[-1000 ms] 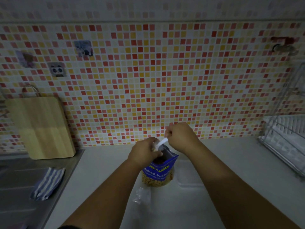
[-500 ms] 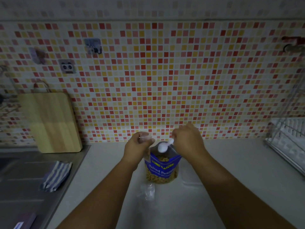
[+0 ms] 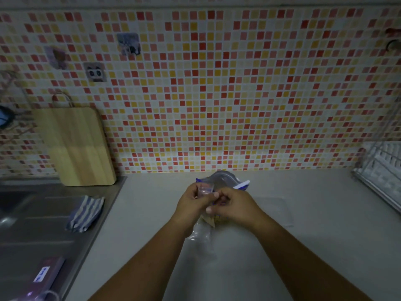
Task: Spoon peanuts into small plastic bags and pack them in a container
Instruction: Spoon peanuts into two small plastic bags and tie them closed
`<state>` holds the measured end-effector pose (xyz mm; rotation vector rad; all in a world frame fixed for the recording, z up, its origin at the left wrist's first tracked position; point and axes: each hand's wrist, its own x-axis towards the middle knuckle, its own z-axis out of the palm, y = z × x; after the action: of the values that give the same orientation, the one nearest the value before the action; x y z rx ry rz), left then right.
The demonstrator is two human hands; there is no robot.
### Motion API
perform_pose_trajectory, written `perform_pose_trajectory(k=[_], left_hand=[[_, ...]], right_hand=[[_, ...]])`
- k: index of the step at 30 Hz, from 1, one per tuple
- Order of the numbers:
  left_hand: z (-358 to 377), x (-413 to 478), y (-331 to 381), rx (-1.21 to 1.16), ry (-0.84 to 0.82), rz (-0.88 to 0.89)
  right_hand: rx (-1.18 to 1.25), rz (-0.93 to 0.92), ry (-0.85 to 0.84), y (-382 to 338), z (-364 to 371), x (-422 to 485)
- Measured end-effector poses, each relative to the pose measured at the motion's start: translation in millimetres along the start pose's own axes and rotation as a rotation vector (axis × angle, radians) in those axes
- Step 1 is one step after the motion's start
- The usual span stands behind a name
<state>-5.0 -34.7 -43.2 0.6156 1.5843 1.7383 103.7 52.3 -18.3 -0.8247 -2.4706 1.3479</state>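
My left hand [image 3: 192, 202] and my right hand [image 3: 235, 208] meet in the middle of the counter. Both pinch the top of a small clear plastic bag [image 3: 205, 192] held between them. Its yellowish lower tip hangs below my fingers. Right behind my hands stands the blue peanut pouch [image 3: 221, 179] with its mouth open; my hands hide its lower part. A white strip sticks out at the pouch's right top, and I cannot tell whether it is the spoon. A clear plastic container [image 3: 275, 210] lies flat just right of my right hand.
Loose clear bags [image 3: 201, 236] lie on the counter under my wrists. A wooden cutting board [image 3: 76, 146] leans on the tiled wall at left, above a steel sink [image 3: 28, 216] with a striped cloth [image 3: 85, 213]. A dish rack [image 3: 382, 172] stands far right.
My right hand lifted the white spoon out of the pouch, and the spoon is no longer seen in it. Both hands have come together on the small bag in front of the pouch.
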Motion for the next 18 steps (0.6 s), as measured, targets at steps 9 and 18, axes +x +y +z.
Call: perform_pose_trajectory(k=[9,18], left_hand=[[1,-3,-46,-0.043,-0.103,-0.16],[-4,11,-100,0.536,0.143,-0.222]], right_hand=[[0.26,0.123,0.191,59,18,-13],[0.299,0.423,0.208,132,42,-11]])
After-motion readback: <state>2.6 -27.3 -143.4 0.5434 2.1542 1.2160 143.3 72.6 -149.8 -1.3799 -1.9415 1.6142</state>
